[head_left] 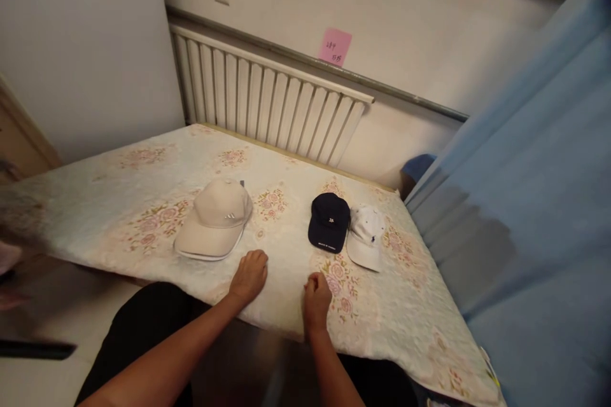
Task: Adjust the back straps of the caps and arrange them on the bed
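Observation:
My left hand [249, 276] rests on the floral cloth with its fingers curled in, just right of the brim of a beige baseball cap [217, 206]. Below that brim a paler edge shows; I cannot tell whether it belongs to a second cap. My right hand [317, 302] is closed in a loose fist at the front of the table, nothing showing in it. Beyond it lies a black baseball cap [329, 219] with a small white emblem, brim toward me. A white baseball cap [366, 232] with a small dark logo sits against its right side. Neither hand touches a cap.
The floral cloth [291, 254] covers a long table. Behind it are a white radiator [267, 95] and a wall with a pink note [335, 46]. A blue curtain [525, 203] hangs at the right. Part of another person [9, 261] blurs at the far left.

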`<state>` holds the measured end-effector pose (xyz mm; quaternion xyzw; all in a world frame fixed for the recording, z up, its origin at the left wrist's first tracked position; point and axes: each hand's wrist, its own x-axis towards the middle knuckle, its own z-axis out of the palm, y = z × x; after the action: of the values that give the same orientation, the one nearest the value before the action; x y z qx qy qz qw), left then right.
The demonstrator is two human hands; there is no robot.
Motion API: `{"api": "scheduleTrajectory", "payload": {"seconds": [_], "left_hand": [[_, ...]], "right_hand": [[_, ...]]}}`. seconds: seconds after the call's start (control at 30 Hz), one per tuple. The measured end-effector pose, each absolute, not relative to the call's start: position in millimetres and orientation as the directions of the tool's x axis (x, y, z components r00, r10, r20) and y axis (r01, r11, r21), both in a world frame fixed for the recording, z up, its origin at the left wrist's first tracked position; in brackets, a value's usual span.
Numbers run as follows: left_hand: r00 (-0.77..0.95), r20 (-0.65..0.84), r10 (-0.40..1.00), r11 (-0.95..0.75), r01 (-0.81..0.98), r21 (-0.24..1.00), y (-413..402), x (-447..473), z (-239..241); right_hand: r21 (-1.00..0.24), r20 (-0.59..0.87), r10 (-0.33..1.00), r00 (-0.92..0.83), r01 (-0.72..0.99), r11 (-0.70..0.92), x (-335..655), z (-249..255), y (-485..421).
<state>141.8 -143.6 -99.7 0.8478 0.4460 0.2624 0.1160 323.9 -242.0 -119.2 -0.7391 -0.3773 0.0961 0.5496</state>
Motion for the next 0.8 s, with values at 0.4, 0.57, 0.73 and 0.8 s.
{"api": "scheduleTrajectory", "payload": {"seconds": [0.4,0.57,0.73,0.8], "left_hand": [[0.270,0.187,0.944,-0.298,0.465,0.834,-139.8,77.8,-102.3],[0.107,0.014,0.994,-0.043,0.277,0.960,-138.8,52.1,-93.7],[-0.028,-0.164,0.986,0.164,0.014,0.986,-138.7,36.4,-84.9],[-0.058,-0.221,0.973,0.216,-0.081,0.973,-138.2,31.7,-80.9]], "right_hand": [[-0.719,0.383,0.734,0.561,0.680,-0.145,319.8,-116.5,-243.3],[-0.692,0.405,0.736,0.543,0.708,-0.142,318.7,-116.8,-244.8],[-0.672,0.431,0.731,0.528,0.729,-0.131,318.3,-117.6,-244.6],[-0.666,0.439,0.729,0.525,0.735,-0.128,318.2,-117.8,-244.6]]}}
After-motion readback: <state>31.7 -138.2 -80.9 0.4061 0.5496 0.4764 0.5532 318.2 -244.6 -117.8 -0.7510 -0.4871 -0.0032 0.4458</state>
